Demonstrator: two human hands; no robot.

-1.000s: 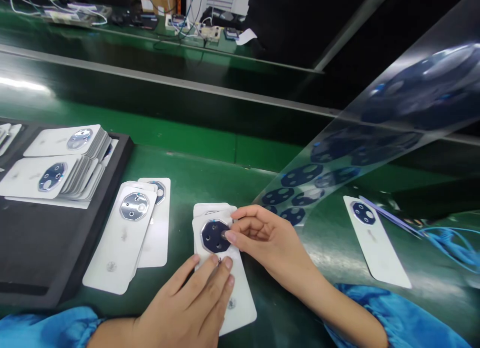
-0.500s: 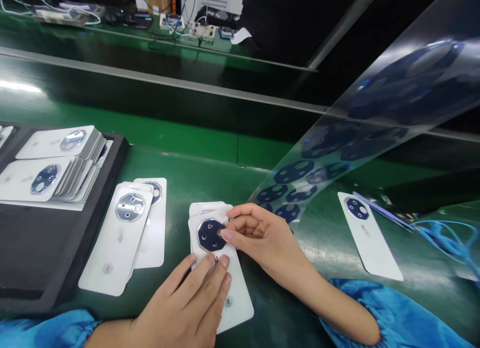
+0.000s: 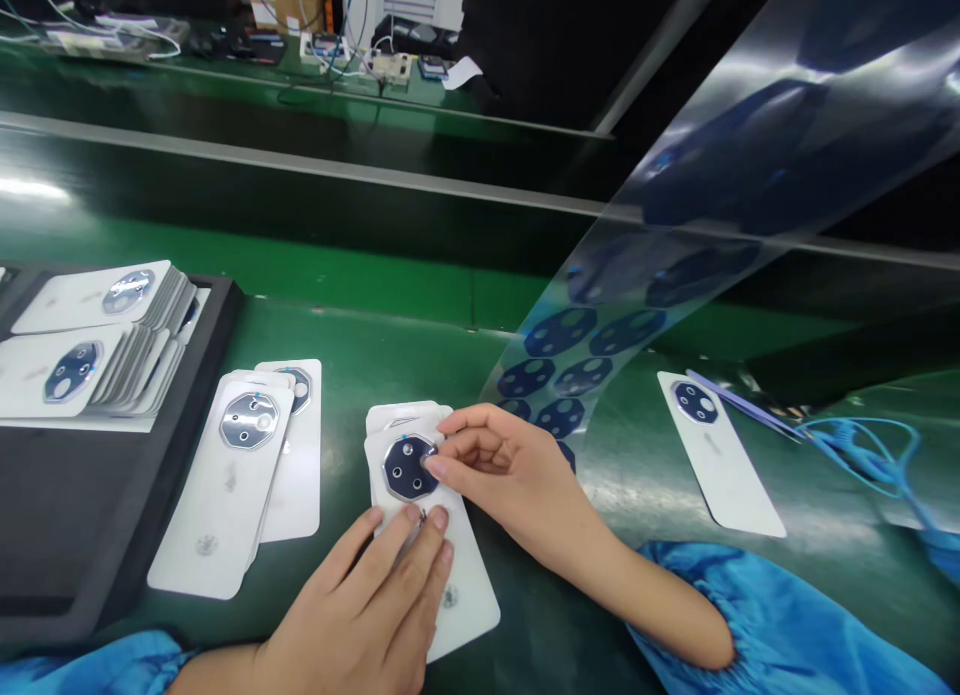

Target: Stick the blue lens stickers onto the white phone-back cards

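Observation:
A white phone back cover (image 3: 472, 590) lies on top of a small pile of covers in front of me. Its camera area carries a dark octagonal sticker (image 3: 409, 467) with several round holes. Flat across the cover, just below the sticker, my left hand (image 3: 367, 585) rests with fingers stretched out. My right hand (image 3: 502, 465) has thumb and fingertips pinched together at the sticker's right edge; what lies between them is hidden. Behind the right hand, a clear film strip (image 3: 581, 345) bearing dark stickers slopes from the upper right down to the table.
Left of the pile lie more phone back covers (image 3: 217, 485). A black tray (image 3: 90, 505) holds stacked covers (image 3: 56, 370) at far left. On the right are a single cover (image 3: 731, 475), purple tweezers (image 3: 742, 407) and a coiled blue cord (image 3: 862, 455).
The view has shifted slightly, so most things appear a little further left. Both hands keep almost the same place on the cover, the right still pinched at the sticker's edge.

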